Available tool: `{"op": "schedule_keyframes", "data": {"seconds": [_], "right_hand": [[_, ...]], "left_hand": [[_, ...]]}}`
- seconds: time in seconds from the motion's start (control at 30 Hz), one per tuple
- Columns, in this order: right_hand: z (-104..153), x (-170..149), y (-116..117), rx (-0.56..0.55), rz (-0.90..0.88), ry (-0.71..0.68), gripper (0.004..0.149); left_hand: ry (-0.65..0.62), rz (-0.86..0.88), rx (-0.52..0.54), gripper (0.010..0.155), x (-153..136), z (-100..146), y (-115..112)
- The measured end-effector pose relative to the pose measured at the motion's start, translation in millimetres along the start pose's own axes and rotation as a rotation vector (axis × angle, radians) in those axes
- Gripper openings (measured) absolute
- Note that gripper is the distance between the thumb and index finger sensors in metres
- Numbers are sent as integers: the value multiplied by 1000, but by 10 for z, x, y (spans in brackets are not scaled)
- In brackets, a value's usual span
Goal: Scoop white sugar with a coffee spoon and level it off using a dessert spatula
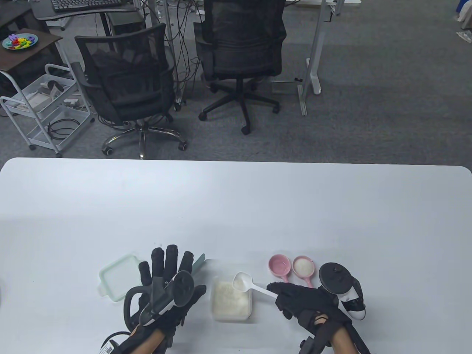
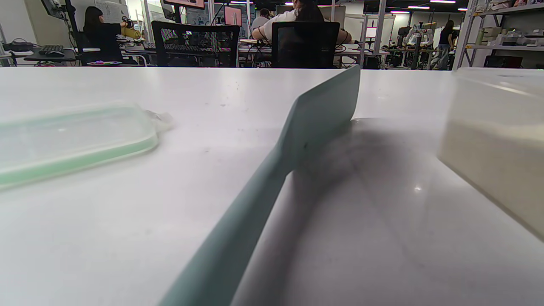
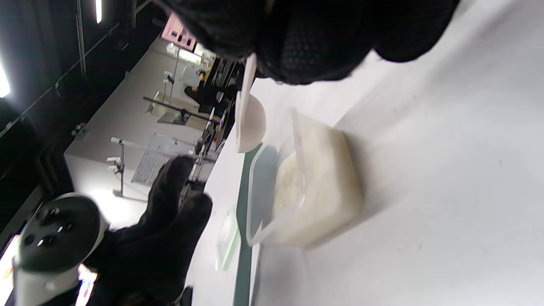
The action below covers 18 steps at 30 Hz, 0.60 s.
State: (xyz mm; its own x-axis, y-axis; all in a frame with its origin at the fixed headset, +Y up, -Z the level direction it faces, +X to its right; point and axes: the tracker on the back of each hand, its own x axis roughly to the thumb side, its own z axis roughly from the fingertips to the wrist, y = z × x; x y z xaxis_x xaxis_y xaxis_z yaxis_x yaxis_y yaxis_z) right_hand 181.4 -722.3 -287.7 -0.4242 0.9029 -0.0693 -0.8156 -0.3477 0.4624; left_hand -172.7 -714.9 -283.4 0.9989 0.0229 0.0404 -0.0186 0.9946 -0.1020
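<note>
Left hand (image 1: 167,291) low at table's near edge, fingers spread flat and extended, palm down over the spatula (image 2: 272,170); whether it touches or grips the handle cannot be told. Spatula is grey-green, lies on the table (image 1: 236,206), blade tip poking out past the fingertips toward the tub; left wrist view shows the blade lying flat on the surface. Right hand (image 1: 306,300) also near, fingers closed round the handle of the white spoon (image 1: 245,284), holding it. Spoon bowl points left, sits over the tub's far right corner; it looks to hold some white sugar, hard to tell against the white plastic. Right wrist view shows the bowl raised above the tub rim, not touching it.

Tub (image 1: 231,300) is clear plastic, between the two hands, partly filled with sugar (image 1: 229,298). Green-rimmed lid (image 1: 116,276) lies flat left of the left hand, partly under it, apart from the tub.

Just beyond the right hand: two small pink dishes side by side, handles toward the person. Left dish (image 1: 279,265) looks nearly bare inside, right dish (image 1: 303,266) holds white sugar.

Past the table: grey carpet, two black office chairs (image 1: 236,48), white trolley at left.
</note>
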Motion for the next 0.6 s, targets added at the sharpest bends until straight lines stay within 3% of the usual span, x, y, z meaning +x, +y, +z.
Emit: {"op": "schedule_keyframes", "data": {"seconds": [0.23,0.5,0.6], "right_hand": [[62,-141,-271,-216,-21,100,53],[119,-191,-387,-358,189,260,52],[109,-177,-367,-358,241,276,52]], "left_hand": [[-6,0,-30,89,15,7,-1],[2,1,-74,89,18,14,2],[2,2,-86,89,20,15,1]]}}
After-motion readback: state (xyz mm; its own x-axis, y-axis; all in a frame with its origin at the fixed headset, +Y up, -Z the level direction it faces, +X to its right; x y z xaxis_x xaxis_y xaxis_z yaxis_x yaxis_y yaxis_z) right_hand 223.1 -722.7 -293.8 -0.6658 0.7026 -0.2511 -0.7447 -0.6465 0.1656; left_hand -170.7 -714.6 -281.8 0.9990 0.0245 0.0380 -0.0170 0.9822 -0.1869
